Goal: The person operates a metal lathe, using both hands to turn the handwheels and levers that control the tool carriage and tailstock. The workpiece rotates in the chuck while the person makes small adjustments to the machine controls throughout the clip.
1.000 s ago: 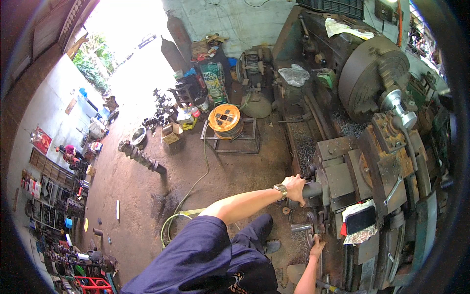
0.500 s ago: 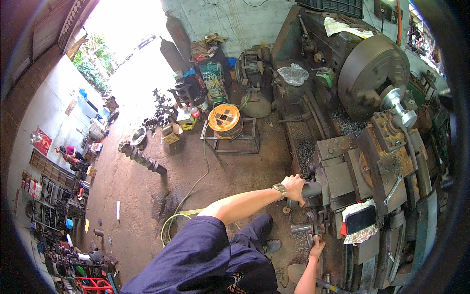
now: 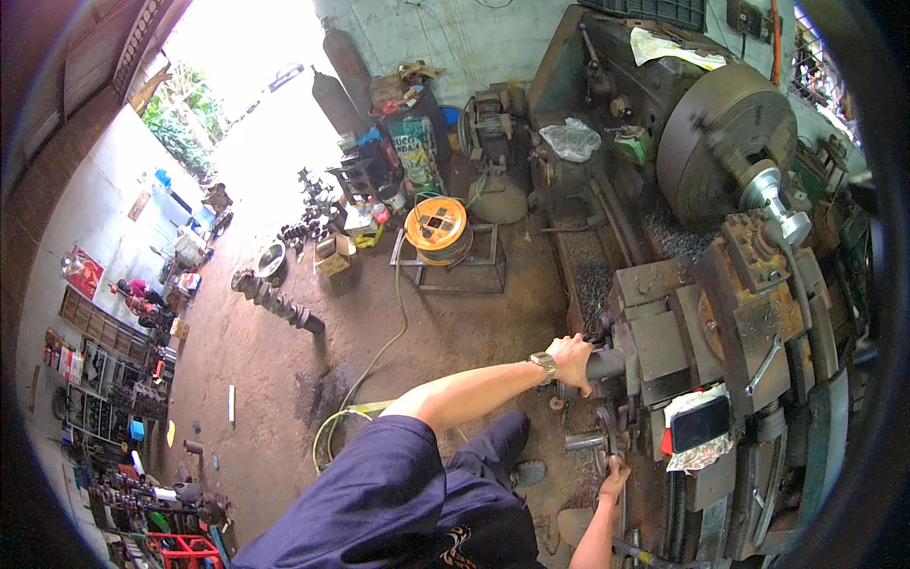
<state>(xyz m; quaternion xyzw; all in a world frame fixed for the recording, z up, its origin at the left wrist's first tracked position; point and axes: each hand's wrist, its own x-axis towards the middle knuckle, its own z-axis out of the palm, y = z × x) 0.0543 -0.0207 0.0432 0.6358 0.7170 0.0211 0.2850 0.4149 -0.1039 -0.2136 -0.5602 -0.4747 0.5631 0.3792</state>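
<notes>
My left hand [image 3: 571,364], with a watch at its wrist, is wrapped over the near end of a dark cylindrical hub [image 3: 607,364] on the lathe's carriage; its fingertips are partly hidden. Below it, my right hand [image 3: 615,476] is closed round the lower part of a handwheel [image 3: 609,431]. At the upper right, the big round chuck [image 3: 718,152] holds a shiny turned metal workpiece [image 3: 762,190]. The toolpost [image 3: 755,254] stands close by the workpiece's near end; whether the tool touches it, I cannot tell.
A wrench [image 3: 764,366] lies on the carriage, and a phone [image 3: 700,423] rests on a cloth beside it. Metal chips [image 3: 592,284] fill the lathe bed's tray. An orange cable reel [image 3: 438,226] sits on a metal frame, and a crankshaft [image 3: 275,302] stands on the floor.
The chuck's face looks different, with a dark jaw mark now at its left side, so it appears to be turning. Both hands stay in place; the whole view has shifted slightly.
</notes>
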